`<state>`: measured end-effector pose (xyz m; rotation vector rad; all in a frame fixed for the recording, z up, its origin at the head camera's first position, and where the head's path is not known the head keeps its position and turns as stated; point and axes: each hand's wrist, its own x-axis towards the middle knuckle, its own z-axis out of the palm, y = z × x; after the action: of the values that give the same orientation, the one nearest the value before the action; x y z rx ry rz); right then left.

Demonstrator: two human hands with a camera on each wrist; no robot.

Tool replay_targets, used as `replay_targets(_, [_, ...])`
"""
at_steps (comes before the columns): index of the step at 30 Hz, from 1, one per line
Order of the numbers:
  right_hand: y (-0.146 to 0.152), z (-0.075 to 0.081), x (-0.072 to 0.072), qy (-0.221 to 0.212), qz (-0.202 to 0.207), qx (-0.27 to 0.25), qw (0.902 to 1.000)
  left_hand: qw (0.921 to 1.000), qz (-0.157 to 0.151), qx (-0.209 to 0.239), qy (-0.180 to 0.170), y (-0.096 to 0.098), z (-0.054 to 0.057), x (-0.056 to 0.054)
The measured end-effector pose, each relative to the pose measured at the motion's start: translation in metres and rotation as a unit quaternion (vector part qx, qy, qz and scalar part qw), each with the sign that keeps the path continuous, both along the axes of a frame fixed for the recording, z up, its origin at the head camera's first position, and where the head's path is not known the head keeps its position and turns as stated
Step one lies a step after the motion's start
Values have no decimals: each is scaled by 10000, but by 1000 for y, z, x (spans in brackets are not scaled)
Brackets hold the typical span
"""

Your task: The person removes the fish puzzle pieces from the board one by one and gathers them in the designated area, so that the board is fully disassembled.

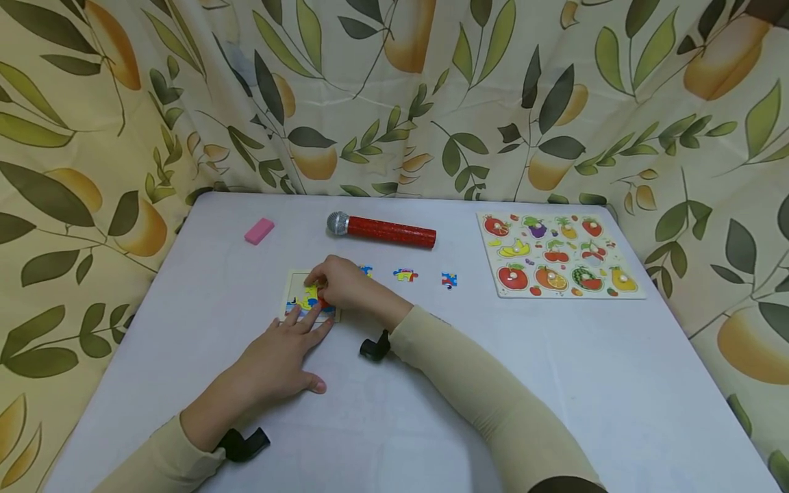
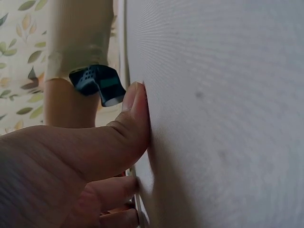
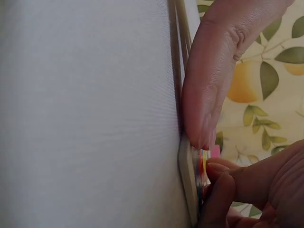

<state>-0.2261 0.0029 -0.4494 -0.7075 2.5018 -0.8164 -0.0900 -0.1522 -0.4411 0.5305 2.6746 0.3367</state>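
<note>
Square pale-framed puzzle tray point(image 1: 287, 291) on the white-clothed table point(image 1: 555, 383) holds multicoloured pieces point(image 1: 311, 294), partly hidden by the spread-fingered left hand point(image 1: 277, 357) and curled right hand point(image 1: 345, 281), whose fingertip grip I cannot tell.

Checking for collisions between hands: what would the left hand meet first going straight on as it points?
Probably the right hand, at the puzzle board just ahead of the left hand; exact depth is unclear.

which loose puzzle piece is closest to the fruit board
The rightmost loose piece, blue and red. The middle one lies left of it, and the third, partly hidden by the right hand, is farthest from the fruit board.
</note>
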Motion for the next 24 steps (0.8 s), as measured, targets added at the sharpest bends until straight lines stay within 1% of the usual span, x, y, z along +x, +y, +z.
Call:
replay_targets(7, [2,-1,1,28,44,-19,10000,10000,-42,-14,50,0,-1,0])
replay_targets(15, [2,-2,2,2,-5,-188,9998,10000,-16,-24,34,1,1,1])
replay_targets(24, [0,-5,3,147,-46,-230,9996,9999,-71,-41,148,1,1,1])
